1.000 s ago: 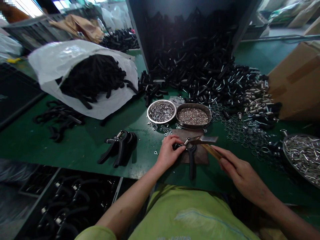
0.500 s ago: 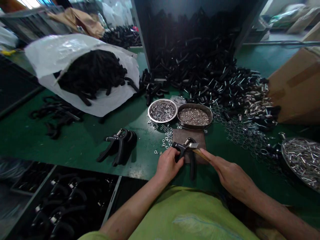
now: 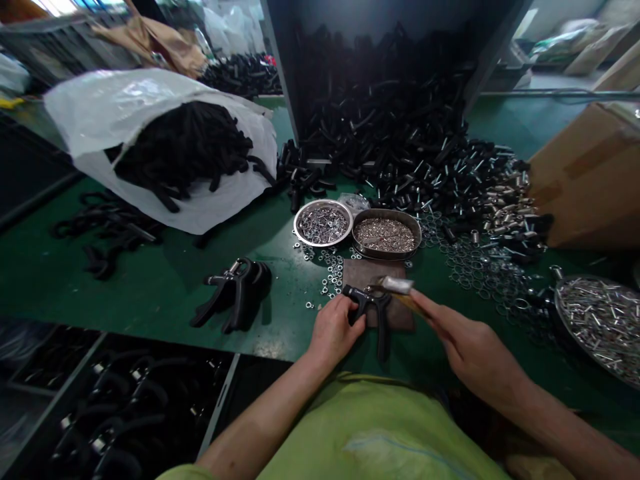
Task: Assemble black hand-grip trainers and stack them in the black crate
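Note:
My left hand (image 3: 336, 327) is closed round one black handle of a hand grip strengthener (image 3: 381, 327), which lies on a brown metal plate (image 3: 357, 270) at the table's front. In my right hand (image 3: 477, 343) is a hammer (image 3: 397, 285) with a wooden handle. Its metal head is just above the top of the hand grip, and hides part of the spring there; whether they touch I cannot tell. To the left, several more black hand grips (image 3: 234, 293) with springs stand together on the green table.
Behind the plate sit a round bowl (image 3: 296, 230) and an oval tin (image 3: 419, 233) of small metal parts. Loose nuts (image 3: 333, 277) and rings (image 3: 470, 270) lie around. A white sack (image 3: 210, 213) spills black handles at left; a cardboard box (image 3: 590, 180) stands right.
The hammer head has lifted and shifted slightly right and up from the hand grip. My left hand keeps its hold on the black handle. The view has shifted a little.

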Tool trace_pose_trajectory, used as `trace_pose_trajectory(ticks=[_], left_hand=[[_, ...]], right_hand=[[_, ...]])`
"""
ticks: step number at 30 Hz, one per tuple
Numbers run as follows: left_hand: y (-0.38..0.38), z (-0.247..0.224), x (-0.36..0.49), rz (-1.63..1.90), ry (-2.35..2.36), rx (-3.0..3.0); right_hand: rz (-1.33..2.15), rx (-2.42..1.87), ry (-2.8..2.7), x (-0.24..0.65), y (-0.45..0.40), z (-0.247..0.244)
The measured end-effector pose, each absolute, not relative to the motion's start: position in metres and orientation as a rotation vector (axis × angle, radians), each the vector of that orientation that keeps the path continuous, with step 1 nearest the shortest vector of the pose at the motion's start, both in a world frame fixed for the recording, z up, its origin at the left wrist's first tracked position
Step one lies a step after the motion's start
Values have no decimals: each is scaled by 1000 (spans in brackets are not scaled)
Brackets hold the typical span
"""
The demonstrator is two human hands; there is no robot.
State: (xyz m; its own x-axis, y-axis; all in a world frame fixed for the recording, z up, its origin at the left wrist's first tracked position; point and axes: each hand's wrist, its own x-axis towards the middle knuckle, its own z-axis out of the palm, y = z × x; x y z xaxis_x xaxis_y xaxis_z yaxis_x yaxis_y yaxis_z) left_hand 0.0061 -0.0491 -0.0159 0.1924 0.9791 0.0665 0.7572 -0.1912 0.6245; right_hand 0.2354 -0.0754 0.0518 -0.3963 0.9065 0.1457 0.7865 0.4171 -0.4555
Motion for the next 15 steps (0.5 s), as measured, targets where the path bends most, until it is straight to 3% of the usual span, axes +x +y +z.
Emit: trace_pose_trajectory(ticks=[12,15], left_hand=[[-48,-10,6,547,1657,2045],[-46,-9,10,494,1702,2014]], right_hand=[[353,-1493,-2110,239,-52,44],[475,-1589,-2258,246,-44,29]])
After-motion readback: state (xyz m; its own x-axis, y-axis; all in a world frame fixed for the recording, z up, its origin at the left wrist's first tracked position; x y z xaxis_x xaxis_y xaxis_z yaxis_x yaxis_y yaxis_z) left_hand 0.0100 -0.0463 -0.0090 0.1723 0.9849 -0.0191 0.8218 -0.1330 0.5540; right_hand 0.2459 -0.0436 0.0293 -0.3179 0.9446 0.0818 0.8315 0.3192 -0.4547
